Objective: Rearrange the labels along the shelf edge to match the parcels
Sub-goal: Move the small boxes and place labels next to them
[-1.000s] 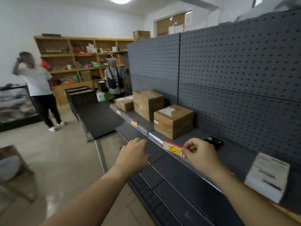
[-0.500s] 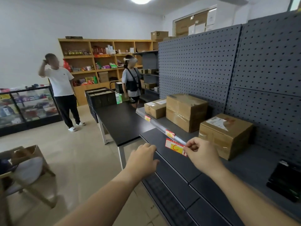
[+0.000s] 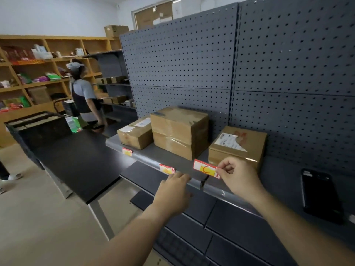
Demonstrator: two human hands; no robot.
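Observation:
Three cardboard parcels stand on the grey shelf: a low one at the left, a taller one in the middle, and a third at the right. My right hand pinches a red-and-yellow label marked "C", held just above the shelf edge in front of the right parcel. My left hand rests on the shelf edge, fingertips just right of a second label. A third label sits on the edge below the left parcel.
A black phone lies on the shelf at the right. Grey pegboard backs the shelf. A dark table with a black crate stands to the left. A person stands beyond it, before wooden shelving.
The view has swung left and closer to the shelf. My right hand has carried the "C" label up along the shelf edge toward the right parcel, and my left hand has reached the edge.

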